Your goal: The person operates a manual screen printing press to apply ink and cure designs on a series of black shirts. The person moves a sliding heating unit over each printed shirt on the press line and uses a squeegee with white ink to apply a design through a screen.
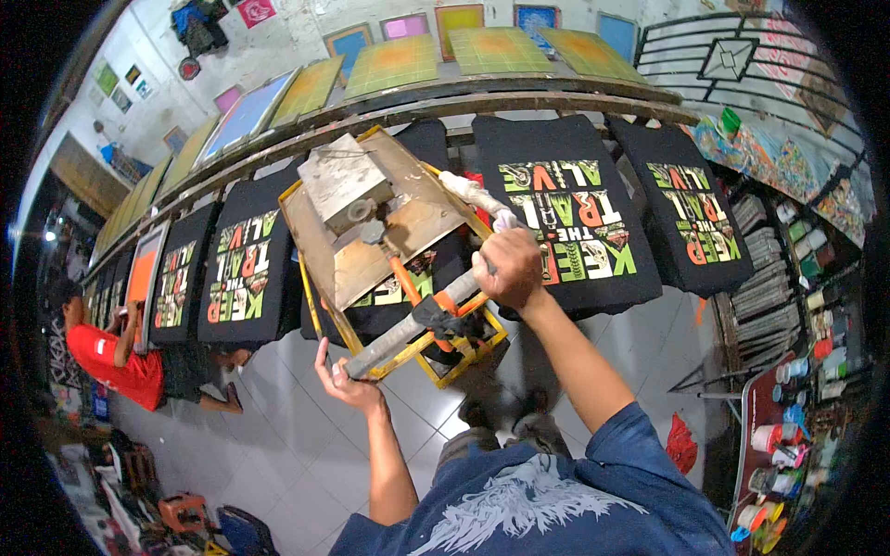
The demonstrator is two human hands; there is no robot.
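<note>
A flash dryer with a brown metal plate and a yellow frame hangs over the printed shirts in front of me. A dirty grey box sits on top of the plate. Across its near side runs a grey bar handle, bound with black wrapping near its middle. My right hand is closed round the bar's right end, beside a white wrapped piece. At the other end, my left hand touches the bar, with fingers stretched apart. Part of a printed black shirt is hidden beneath the plate.
Black printed shirts lie on boards in a row to both sides. Behind them, screens lean along a long rail. A person in a red shirt works at far left. Ink tubs stand on a table at right.
</note>
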